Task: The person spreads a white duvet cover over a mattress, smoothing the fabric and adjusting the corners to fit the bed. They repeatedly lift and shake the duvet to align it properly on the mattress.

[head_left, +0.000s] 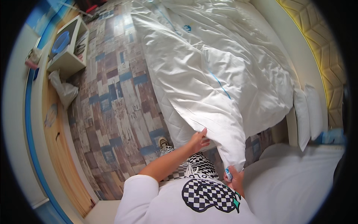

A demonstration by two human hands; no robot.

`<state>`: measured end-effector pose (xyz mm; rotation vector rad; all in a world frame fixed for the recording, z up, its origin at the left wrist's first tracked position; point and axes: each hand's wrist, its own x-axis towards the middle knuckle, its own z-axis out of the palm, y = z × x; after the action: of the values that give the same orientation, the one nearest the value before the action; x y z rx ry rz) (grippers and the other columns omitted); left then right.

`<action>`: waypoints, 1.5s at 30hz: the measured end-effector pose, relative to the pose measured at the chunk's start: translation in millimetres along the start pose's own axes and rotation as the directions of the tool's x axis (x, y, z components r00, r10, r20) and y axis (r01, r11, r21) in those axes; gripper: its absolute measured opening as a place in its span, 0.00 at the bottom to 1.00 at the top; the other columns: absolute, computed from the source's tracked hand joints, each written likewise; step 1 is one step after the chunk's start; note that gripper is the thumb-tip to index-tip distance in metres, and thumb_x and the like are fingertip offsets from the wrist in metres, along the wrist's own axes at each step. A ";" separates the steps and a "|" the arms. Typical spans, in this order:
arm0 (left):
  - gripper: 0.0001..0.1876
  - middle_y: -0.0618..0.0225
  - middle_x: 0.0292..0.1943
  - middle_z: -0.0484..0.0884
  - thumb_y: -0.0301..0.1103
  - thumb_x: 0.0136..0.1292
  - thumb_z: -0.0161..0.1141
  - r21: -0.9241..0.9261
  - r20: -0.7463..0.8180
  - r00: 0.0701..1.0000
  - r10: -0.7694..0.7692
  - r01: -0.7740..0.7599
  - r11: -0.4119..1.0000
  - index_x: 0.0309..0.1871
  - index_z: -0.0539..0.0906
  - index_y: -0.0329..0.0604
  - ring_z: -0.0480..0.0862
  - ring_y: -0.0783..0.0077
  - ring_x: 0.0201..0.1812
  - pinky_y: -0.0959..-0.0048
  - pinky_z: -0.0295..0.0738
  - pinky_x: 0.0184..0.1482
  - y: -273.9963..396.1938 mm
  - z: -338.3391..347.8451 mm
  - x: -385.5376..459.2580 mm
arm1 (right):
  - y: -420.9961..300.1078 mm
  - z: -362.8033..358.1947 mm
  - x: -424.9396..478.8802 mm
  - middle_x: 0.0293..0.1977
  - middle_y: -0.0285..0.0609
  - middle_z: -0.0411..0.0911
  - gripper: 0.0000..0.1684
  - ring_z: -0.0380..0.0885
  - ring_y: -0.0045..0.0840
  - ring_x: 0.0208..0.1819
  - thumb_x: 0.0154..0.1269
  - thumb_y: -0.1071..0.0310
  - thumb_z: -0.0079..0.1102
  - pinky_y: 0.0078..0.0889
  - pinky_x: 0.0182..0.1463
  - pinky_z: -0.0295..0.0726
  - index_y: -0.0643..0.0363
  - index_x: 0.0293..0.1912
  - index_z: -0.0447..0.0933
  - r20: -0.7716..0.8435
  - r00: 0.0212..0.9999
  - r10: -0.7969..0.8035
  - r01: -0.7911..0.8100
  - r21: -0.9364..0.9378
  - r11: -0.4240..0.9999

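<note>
A large white duvet cover [212, 84] with a thin blue line and small blue prints lies crumpled over the bed. One end of it is pulled toward my body. My right hand [236, 177] is closed around that gathered corner, where a blue print shows. My left hand [200, 140] is near the cloth's left edge with its fingers apart, the index fingertip at the edge; whether it presses on the cloth is hard to tell. Beneath the cover, a quilted white mattress pad [174, 123] shows along the bed's left side.
A second bed with a pale sheet [291, 179] stands at lower right. White pillows [302, 117] lean by the headboard. Along the left wall are a white shelf unit [67, 65] holding a blue basin [60, 42], and a white plastic bag [65, 89] on a wooden ledge.
</note>
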<state>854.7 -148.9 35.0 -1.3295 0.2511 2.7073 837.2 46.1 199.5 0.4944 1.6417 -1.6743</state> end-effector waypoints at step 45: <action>0.13 0.72 0.45 0.75 0.38 0.64 0.50 0.302 0.725 0.654 0.216 -0.584 0.754 0.49 0.72 0.46 0.74 0.75 0.45 0.76 0.71 0.44 279.3 83.8 -3.5 | -65.9 34.6 -46.4 0.47 0.45 0.72 0.19 0.71 0.33 0.50 0.47 0.78 0.49 0.38 0.52 0.73 0.64 0.44 0.71 -0.703 0.568 -0.428 0.807 0.372 0.459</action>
<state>743.0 -405.9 115.5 -0.1186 1.2323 2.9095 827.9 17.9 282.0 0.7752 1.6423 -3.0217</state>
